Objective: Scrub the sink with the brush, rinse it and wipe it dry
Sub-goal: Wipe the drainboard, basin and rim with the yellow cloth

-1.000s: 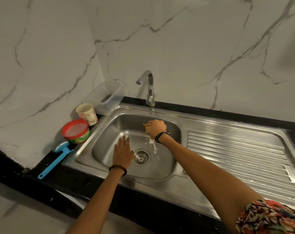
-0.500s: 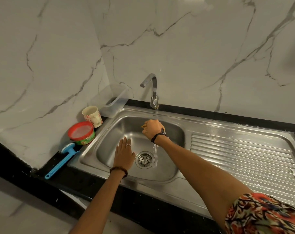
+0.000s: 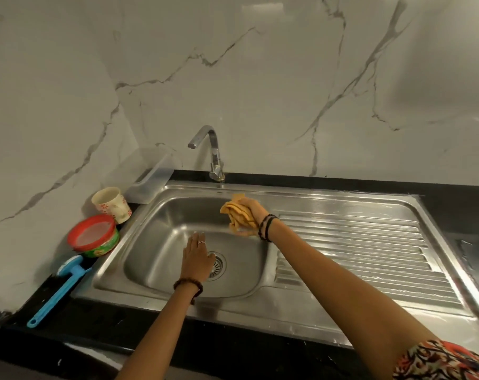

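Note:
A steel sink with a round drain fills the middle of the view. My right hand grips a bunched yellow cloth above the basin's right rim. With its fingers straight, my left hand hovers flat over the basin floor, just left of the drain and partly covering it. The blue brush lies on the black counter at the sink's left. No water runs from the tap.
A ribbed steel drainboard stretches to the right of the basin. On the left counter stand a floral cup, a red-lidded green tub and a clear plastic container. Behind them rises the marble wall.
My right hand has turned palm-up and shifted right toward the basin's rim, so the yellow cloth now shows; water no longer drips from it. My left hand slid a little nearer the drain.

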